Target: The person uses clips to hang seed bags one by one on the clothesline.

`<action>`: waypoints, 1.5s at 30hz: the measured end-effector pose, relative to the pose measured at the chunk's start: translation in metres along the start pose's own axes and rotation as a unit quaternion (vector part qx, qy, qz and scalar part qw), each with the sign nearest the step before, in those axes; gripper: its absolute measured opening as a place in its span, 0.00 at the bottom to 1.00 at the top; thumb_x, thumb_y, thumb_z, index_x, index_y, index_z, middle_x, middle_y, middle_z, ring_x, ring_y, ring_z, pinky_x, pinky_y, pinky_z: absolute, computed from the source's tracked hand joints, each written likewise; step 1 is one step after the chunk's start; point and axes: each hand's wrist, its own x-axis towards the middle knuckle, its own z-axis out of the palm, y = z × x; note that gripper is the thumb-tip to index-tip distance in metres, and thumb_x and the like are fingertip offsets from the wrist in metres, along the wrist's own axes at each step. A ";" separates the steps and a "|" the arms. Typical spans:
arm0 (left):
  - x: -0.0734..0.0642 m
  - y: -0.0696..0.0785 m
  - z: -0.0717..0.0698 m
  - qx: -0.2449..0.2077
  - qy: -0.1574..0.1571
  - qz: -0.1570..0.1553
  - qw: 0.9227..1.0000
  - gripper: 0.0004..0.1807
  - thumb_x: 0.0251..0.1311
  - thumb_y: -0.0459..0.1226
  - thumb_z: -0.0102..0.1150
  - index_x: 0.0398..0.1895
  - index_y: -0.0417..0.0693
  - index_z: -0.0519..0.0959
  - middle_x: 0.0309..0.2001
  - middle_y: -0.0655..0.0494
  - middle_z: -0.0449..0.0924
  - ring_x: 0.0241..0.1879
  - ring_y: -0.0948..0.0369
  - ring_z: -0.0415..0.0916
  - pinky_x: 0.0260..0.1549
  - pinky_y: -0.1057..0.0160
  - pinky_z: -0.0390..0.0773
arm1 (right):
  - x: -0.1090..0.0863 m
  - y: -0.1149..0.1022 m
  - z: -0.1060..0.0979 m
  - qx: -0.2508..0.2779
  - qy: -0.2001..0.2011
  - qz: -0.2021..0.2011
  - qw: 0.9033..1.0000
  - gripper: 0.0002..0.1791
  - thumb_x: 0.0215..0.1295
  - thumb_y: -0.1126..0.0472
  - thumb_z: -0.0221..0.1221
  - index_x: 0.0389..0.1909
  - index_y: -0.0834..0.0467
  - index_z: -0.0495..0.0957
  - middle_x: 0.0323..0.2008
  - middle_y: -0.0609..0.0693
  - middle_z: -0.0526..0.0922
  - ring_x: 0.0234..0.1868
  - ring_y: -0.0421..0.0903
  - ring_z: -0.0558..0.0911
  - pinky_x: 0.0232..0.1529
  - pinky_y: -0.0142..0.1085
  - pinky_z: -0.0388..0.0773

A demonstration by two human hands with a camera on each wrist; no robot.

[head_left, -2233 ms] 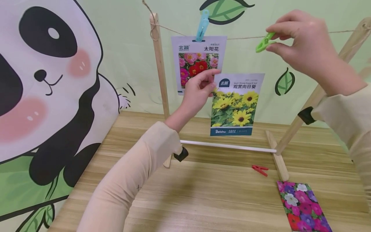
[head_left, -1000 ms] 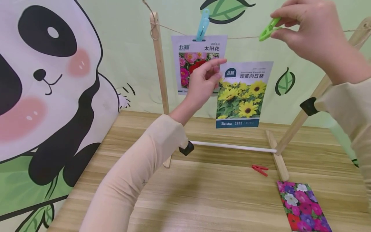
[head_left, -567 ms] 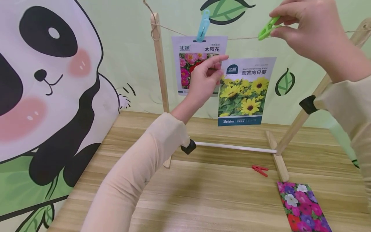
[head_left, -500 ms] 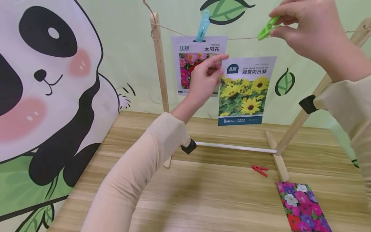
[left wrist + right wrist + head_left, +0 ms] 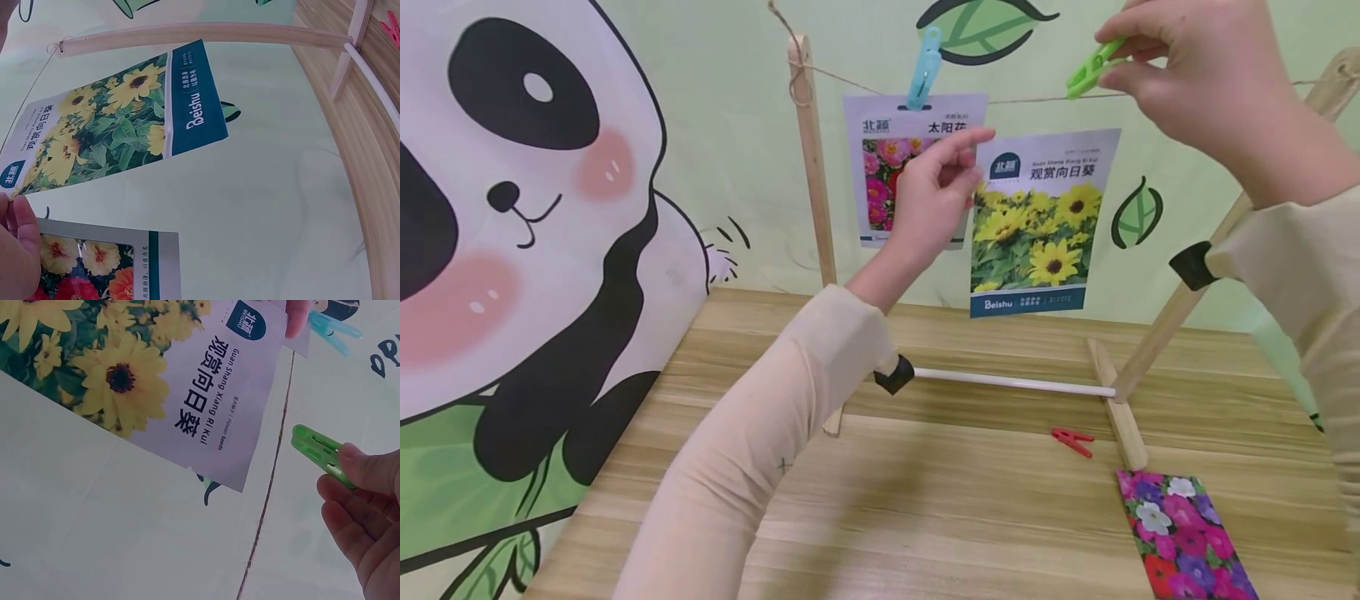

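My left hand (image 5: 934, 196) pinches the left edge of a sunflower seed packet (image 5: 1037, 225), holding it upright in the air just below the twine (image 5: 1030, 99). Between thumb and fingers my right hand (image 5: 1202, 92) grips a green clothespin (image 5: 1093, 68) near the twine, above the packet's top right corner. In the right wrist view the green clothespin (image 5: 322, 453) is apart from both twine and packet. A second seed packet (image 5: 876, 187), with pink and red flowers, hangs from the twine by a blue clothespin (image 5: 925, 71); my left hand partly covers it in the head view.
Wooden posts (image 5: 812, 167) stand at either end of the twine, joined low down by a white rod (image 5: 1015, 382). On the wooden table (image 5: 925, 517) lie a red clothespin (image 5: 1073, 441) and a petunia packet (image 5: 1187, 533). Behind is a wall with a panda picture (image 5: 550, 208).
My left hand has raised the sunflower packet up and to the right, nearer the twine. My right hand has moved slightly up with the green clothespin.
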 end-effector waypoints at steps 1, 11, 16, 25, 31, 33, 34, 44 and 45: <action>0.000 0.000 0.000 0.001 0.001 0.002 1.000 0.20 0.76 0.22 0.54 0.67 0.36 0.80 0.41 0.56 0.71 0.36 0.65 0.69 0.34 0.72 0.77 | 0.000 0.000 0.000 -0.001 -0.001 0.000 1.000 0.17 0.78 0.71 0.57 0.63 0.74 0.79 0.61 0.68 0.81 0.56 0.57 0.82 0.53 0.18 0.64; 0.004 0.006 0.002 0.010 0.010 0.008 1.000 0.20 0.77 0.23 0.54 0.67 0.37 0.80 0.41 0.56 0.72 0.36 0.65 0.69 0.36 0.72 0.80 | 0.005 0.003 0.003 -0.008 0.011 -0.002 1.000 0.17 0.77 0.72 0.58 0.62 0.75 0.79 0.59 0.69 0.82 0.57 0.66 0.79 0.64 0.41 0.67; 0.005 0.009 0.002 0.010 0.012 0.007 1.000 0.20 0.77 0.23 0.54 0.68 0.38 0.80 0.41 0.56 0.71 0.36 0.65 0.69 0.36 0.71 0.79 | 0.006 0.003 0.002 -0.005 0.007 0.010 1.000 0.17 0.77 0.72 0.57 0.62 0.75 0.79 0.60 0.69 0.81 0.57 0.66 0.79 0.63 0.39 0.67; 0.006 0.012 0.003 0.013 0.015 -0.003 1.000 0.20 0.77 0.24 0.54 0.68 0.39 0.80 0.42 0.55 0.72 0.36 0.65 0.69 0.37 0.72 0.80 | 0.011 0.007 -0.003 0.061 -0.006 0.063 0.996 0.19 0.79 0.69 0.58 0.66 0.70 0.78 0.63 0.65 0.80 0.41 0.25 0.68 0.56 0.21 0.70; 0.007 0.013 0.004 0.013 0.017 0.004 1.000 0.20 0.77 0.23 0.53 0.68 0.39 0.80 0.43 0.53 0.73 0.35 0.65 0.69 0.36 0.71 0.79 | 0.017 0.012 -0.005 0.090 -0.016 0.098 0.991 0.20 0.79 0.66 0.59 0.67 0.65 0.78 0.58 0.47 0.81 0.42 0.28 0.70 0.53 0.23 0.69; 0.007 0.013 0.004 0.013 0.017 0.007 1.000 0.20 0.77 0.23 0.53 0.68 0.39 0.80 0.43 0.52 0.74 0.35 0.65 0.69 0.36 0.71 0.79 | 0.020 0.015 -0.006 0.092 -0.022 0.108 0.990 0.20 0.79 0.65 0.59 0.68 0.63 0.78 0.58 0.43 0.81 0.43 0.29 0.71 0.54 0.23 0.69; 0.007 0.013 0.005 0.014 0.017 0.009 1.000 0.20 0.77 0.23 0.53 0.68 0.39 0.81 0.43 0.51 0.74 0.35 0.65 0.69 0.35 0.71 0.79 | 0.021 0.015 -0.006 0.095 -0.025 0.112 0.989 0.20 0.79 0.64 0.59 0.68 0.62 0.78 0.58 0.42 0.81 0.43 0.30 0.71 0.54 0.23 0.69; 0.010 0.016 0.007 0.025 0.025 0.001 0.999 0.20 0.77 0.24 0.54 0.68 0.41 0.81 0.43 0.53 0.74 0.35 0.65 0.68 0.35 0.71 0.78 | 0.024 0.018 -0.007 0.096 -0.049 0.112 0.988 0.20 0.79 0.65 0.59 0.67 0.66 0.79 0.53 0.42 0.80 0.42 0.32 0.72 0.50 0.24 0.70; 0.011 0.016 0.007 0.026 0.026 0.000 0.999 0.20 0.77 0.24 0.54 0.68 0.41 0.81 0.43 0.53 0.74 0.35 0.65 0.68 0.35 0.71 0.77 | 0.024 0.017 -0.007 0.095 -0.051 0.112 0.988 0.20 0.79 0.65 0.58 0.67 0.66 0.78 0.55 0.44 0.80 0.43 0.32 0.72 0.51 0.23 0.70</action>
